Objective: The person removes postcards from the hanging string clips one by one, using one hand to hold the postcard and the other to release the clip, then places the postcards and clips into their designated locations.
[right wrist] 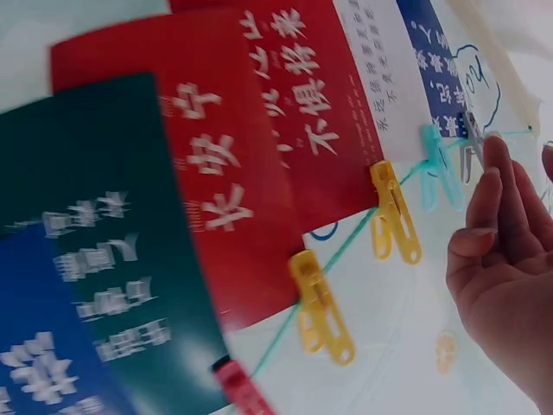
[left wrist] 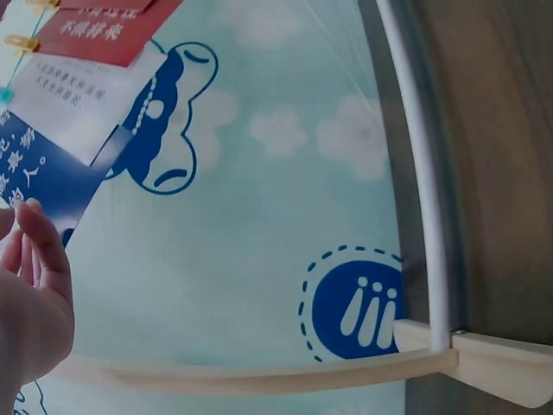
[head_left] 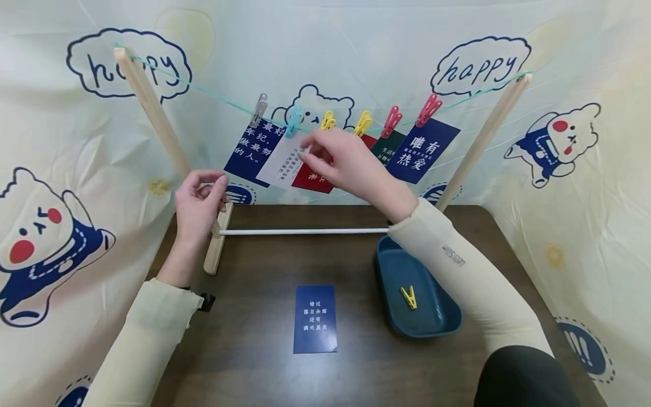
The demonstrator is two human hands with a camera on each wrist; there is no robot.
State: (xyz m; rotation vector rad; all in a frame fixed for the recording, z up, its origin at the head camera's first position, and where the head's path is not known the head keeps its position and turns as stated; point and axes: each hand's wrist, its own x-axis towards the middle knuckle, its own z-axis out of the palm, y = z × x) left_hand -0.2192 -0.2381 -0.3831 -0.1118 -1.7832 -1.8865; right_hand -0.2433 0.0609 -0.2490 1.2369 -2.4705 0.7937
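Nearest to me, a single dark blue card (head_left: 315, 319) lies flat on the brown surface (head_left: 254, 367), its text facing me so I can read it. Just to its right sits a blue tray (head_left: 391, 254) with one yellow peg (head_left: 408, 297) lying in it, within easy reach.

Further out, my left hand (head_left: 200, 204) hovers by the left foot of the wooden rack (head_left: 220, 243), fingers loosely curled and holding nothing; I judge it is there to steady the frame. A white rod (head_left: 305, 231) ties the two feet together.

Beyond that, my right hand (head_left: 341, 161) is raised to the green line (head_left: 213, 97), fingertips at the white card (head_left: 282, 164). The wrist view shows the fingers mostly straight, close to the pegs and gripping none of them.

On the line I count six pegs: one grey (head_left: 259, 109), one turquoise (head_left: 293, 121), two yellow (head_left: 328, 120), two red (head_left: 391, 121). Five cards hang below, tilted because the line sags: two blue (head_left: 426, 150), one white, one red (head_left: 312, 180), one green (head_left: 389, 146). The two slanted posts (head_left: 152, 110) hold the line taut.
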